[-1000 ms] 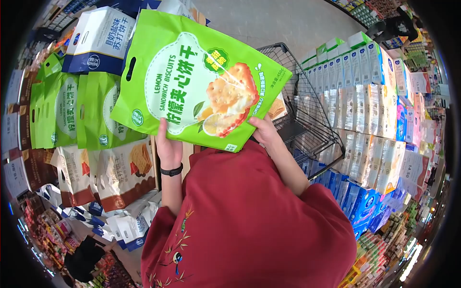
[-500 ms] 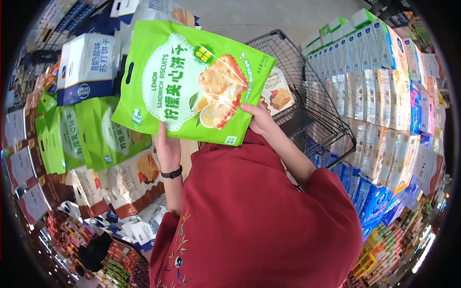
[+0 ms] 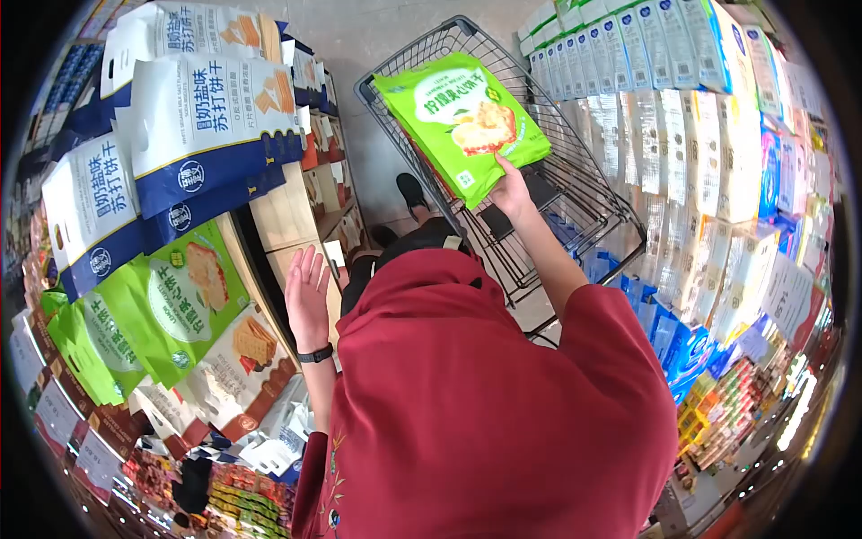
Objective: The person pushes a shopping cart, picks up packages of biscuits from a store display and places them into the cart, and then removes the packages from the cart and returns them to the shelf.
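Observation:
A green bag of lemon sandwich biscuits point(image 3: 467, 117) is over the shopping cart point(image 3: 593, 184), held at its lower right edge by my right hand point(image 3: 510, 189). My thumb lies on the bag's front, and the other fingers are hidden behind it. Holding nothing, my left hand point(image 3: 308, 292) is raised beside the wooden display shelf point(image 3: 278, 211), its fingers stretched out. A dark band circles that wrist. More green biscuit bags point(image 3: 184, 305) stand on the display to the left of this hand.
White and blue soda biscuit bags point(image 3: 211, 117) are stacked at the upper left, with brown and white biscuit bags point(image 3: 238, 368) lower down. Packaged cartons point(image 3: 709, 171) line the right side beyond the cart. A dark shoe point(image 3: 411, 190) shows on the floor.
The green bag has moved away from my body, out over the cart, in my right hand. My left hand has let go of it and opened. The view has shifted.

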Tool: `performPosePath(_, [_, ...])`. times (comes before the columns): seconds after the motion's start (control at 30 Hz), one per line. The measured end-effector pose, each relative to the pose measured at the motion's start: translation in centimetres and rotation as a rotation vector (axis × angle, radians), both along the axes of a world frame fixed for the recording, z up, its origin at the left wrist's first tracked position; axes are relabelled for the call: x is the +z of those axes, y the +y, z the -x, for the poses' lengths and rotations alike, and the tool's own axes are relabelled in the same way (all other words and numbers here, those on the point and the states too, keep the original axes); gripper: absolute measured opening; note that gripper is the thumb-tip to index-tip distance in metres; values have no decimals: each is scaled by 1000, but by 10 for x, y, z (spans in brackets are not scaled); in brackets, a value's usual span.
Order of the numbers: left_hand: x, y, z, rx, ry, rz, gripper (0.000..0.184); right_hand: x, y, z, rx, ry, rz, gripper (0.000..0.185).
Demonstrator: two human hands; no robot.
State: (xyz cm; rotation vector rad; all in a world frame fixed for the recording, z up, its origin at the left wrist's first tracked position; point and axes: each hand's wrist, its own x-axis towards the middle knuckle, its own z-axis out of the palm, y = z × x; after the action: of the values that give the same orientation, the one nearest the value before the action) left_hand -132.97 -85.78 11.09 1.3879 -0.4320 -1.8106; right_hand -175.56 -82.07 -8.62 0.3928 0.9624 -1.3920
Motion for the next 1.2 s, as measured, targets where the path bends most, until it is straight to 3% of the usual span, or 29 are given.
performPosePath(0.07, [-6,3,5,6,3,-33,58,-35,8,11,11,96,-60,52])
performPosePath(0.23, [-14,7,11,-50,-71,-82,58,-117,8,30,121,37,-130,49])
performPosePath(0.5, [-24,14,2,-19,-190,-93,56,-199,-2,19,71,2,-389,41])
performPosePath(0.53, [-25,16,0,-6,-191,-97,56,-200,-2,18,103,37,-525,37])
performPosePath(0.77, [-27,32,-2,123,-149,-107,54,-229,20,17,156,80,-639,35])
performPosePath(0.93, [-31,43,-9,129,-119,-82,53,-210,25,17,239,151,-571,45])
performPosePath(1.0, [-35,50,-17,100,-131,-66,54,-209,31,22,206,128,-432,52])
performPosePath(1.07, [-29,49,-17,184,-96,-71,47,-189,20,19,288,191,-369,56])
performPosePath(1.2, [-22,58,-49,233,-119,-10,44,-180,-3,6,654,307,-310,46])
